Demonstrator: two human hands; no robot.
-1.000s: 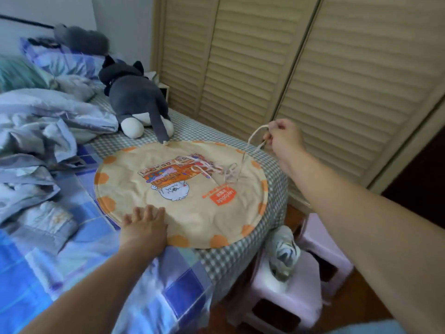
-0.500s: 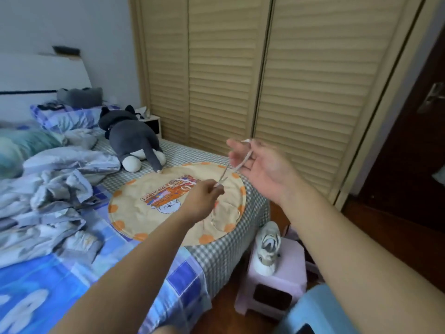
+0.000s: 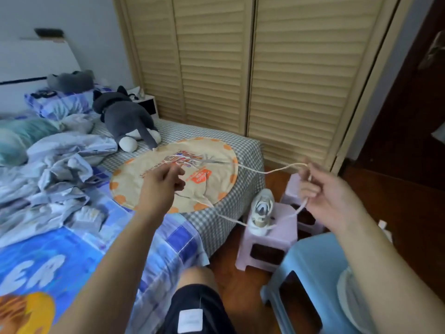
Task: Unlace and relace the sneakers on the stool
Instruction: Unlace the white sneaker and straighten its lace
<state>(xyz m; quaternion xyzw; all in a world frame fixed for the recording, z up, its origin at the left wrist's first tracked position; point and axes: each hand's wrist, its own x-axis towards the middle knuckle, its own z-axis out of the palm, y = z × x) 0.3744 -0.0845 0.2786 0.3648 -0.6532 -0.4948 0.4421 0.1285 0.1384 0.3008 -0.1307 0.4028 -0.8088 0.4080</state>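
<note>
One white and beige sneaker [image 3: 261, 210] stands toe-down, without laces, on a small lilac stool [image 3: 279, 237] beside the bed. My right hand [image 3: 325, 191] is raised to the right of the stool, shut on a cream shoelace [image 3: 272, 170]. One strand runs from it to a loose pile of laces [image 3: 192, 161] on a round beige cushion [image 3: 216, 186] on the bed; another sags past the sneaker to the cushion's edge. My left hand [image 3: 163, 182] hovers over the cushion with curled fingers; whether it pinches a lace is unclear.
A second lilac stool [image 3: 292, 189] stands behind the first, and a blue stool [image 3: 310, 263] is near my knee. A grey plush cat [image 3: 125, 119] and crumpled bedding [image 3: 55, 169] lie on the bed. Louvered wardrobe doors [image 3: 265, 80] close the far side.
My right hand has swung right and down, away from the bed, drawing the shoelace out across the gap. My left hand stayed over the cushion. The view has tilted down.
</note>
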